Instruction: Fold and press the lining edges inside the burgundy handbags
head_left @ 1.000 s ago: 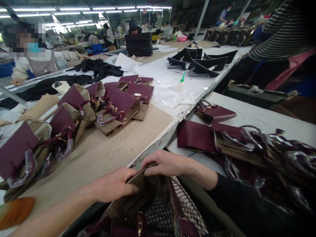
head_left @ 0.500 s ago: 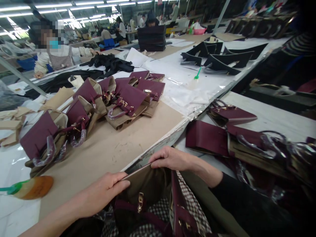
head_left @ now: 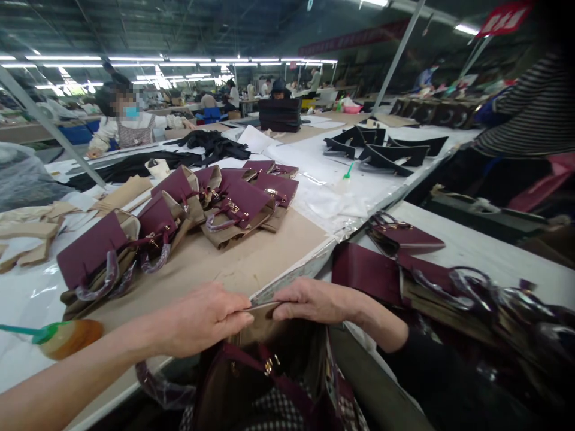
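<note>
Between my hands is a burgundy handbag (head_left: 285, 374) with a tan lining, gold hardware and straps, resting at my lap by the table edge. My left hand (head_left: 202, 317) pinches the bag's upper rim between thumb and fingers. Close beside it, my right hand (head_left: 314, 299) grips the same rim from the other side, fingers closed. A plastic-wrapped handle (head_left: 164, 383) hangs below my left forearm. Much of the bag's lower body lies in shadow.
Several burgundy handbags (head_left: 245, 206) lie on the brown-papered table. More bags (head_left: 366, 272) are piled at right. A glue bottle (head_left: 72, 338) lies at left. Black panels (head_left: 395, 158) stand farther back. A person (head_left: 135, 129) works across the table; a striped sleeve (head_left: 521, 114) shows at right.
The view has tilted up, showing more ceiling. My left hand has moved right along the rim, closer to my right hand. The bag's opening and strap have shifted.
</note>
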Demonstrator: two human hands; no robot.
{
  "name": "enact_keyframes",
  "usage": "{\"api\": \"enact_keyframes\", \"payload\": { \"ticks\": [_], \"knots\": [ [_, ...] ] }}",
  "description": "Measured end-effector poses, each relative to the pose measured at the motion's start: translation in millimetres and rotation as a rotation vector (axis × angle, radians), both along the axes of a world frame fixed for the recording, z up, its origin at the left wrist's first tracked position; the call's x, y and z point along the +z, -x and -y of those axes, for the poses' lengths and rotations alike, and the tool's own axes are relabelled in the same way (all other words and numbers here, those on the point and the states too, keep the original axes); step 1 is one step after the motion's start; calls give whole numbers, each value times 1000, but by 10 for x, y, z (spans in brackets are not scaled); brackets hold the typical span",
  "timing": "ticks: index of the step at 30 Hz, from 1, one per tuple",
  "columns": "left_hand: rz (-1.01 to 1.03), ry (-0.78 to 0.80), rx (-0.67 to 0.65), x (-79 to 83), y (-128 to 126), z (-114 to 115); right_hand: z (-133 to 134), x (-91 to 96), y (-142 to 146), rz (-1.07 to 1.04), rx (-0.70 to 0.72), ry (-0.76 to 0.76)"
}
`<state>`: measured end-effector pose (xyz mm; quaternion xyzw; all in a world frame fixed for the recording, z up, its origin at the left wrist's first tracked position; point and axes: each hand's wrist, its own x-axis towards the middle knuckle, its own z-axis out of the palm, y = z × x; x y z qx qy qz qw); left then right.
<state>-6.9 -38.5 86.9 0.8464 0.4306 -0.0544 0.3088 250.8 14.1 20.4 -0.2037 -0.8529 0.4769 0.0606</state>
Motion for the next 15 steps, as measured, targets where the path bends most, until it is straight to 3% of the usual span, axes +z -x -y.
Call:
{"api": "enact_keyframes", "payload": {
  "ticks": [6,9,12,15],
  "knots": [
    [0,-13,10,4,-16,68,113,7,-443,148,-219,32],
    [8,-39,32,42,-53,80,160,56,-588,144,-239,87],
    [-1,-91,3,188,-130,48,181,158,-660,102,-222,176],
    [-72,-203,-53,422,-232,-39,191,238,-671,35,-291,194]
  ]
}}
